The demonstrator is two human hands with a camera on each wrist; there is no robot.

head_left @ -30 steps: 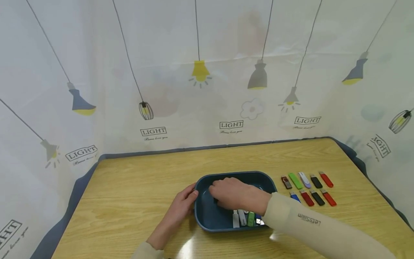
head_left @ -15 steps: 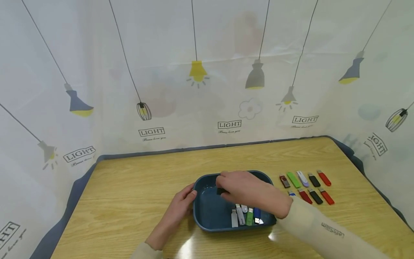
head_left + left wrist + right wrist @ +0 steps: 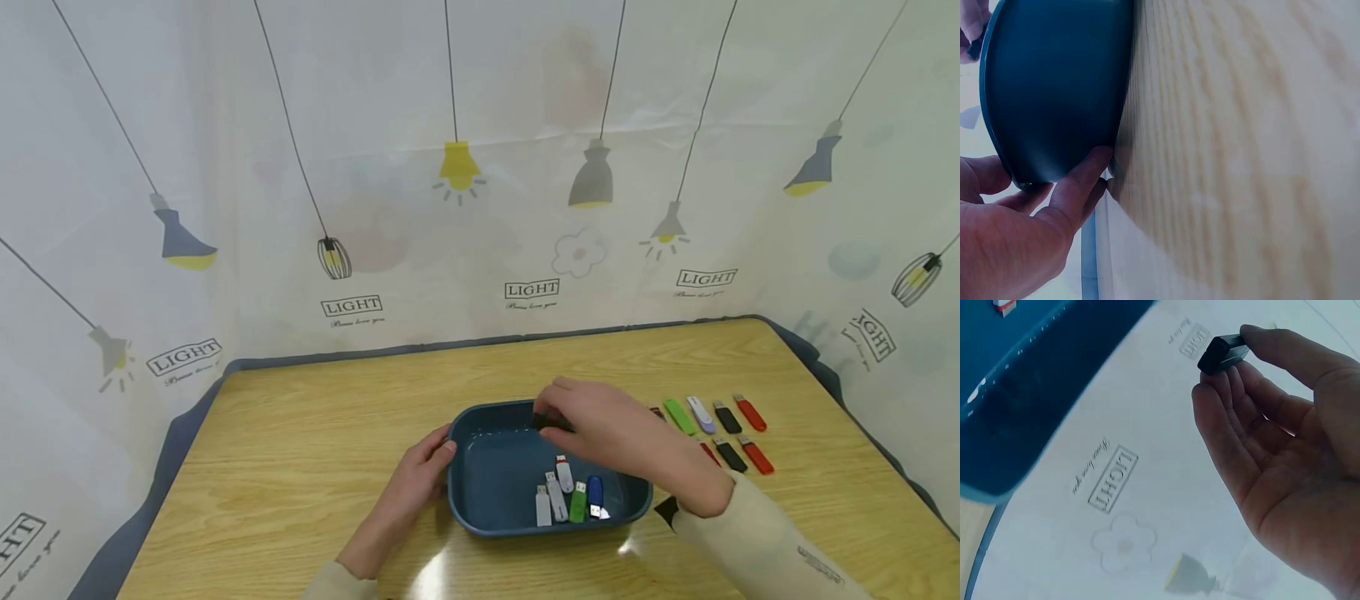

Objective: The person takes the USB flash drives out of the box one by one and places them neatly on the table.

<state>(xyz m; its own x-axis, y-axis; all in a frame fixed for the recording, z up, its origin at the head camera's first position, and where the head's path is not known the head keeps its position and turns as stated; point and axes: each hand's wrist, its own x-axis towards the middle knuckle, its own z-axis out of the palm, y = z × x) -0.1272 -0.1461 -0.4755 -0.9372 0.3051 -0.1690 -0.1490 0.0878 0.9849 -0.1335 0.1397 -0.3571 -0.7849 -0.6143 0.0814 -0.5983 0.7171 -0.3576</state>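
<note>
My right hand pinches a black USB stick between thumb and fingertips, over the far right part of a dark blue plastic tub. My left hand holds the tub's left end, its thumb at the rim and its fingers against the outer wall in the left wrist view. Inside the tub, toward the near right, lie several USB sticks: a silver one, a grey one, a white one, a green one and a blue one.
Right of the tub, two rows of USB sticks lie on the wooden table, among them a light green one, a white-and-purple one and a red one. My right forearm covers part of them. A printed curtain surrounds the table.
My right hand has lifted the black USB stick from inside the tub and moved right and toward the far rim, uncovering the white stick. My left hand keeps its place.
</note>
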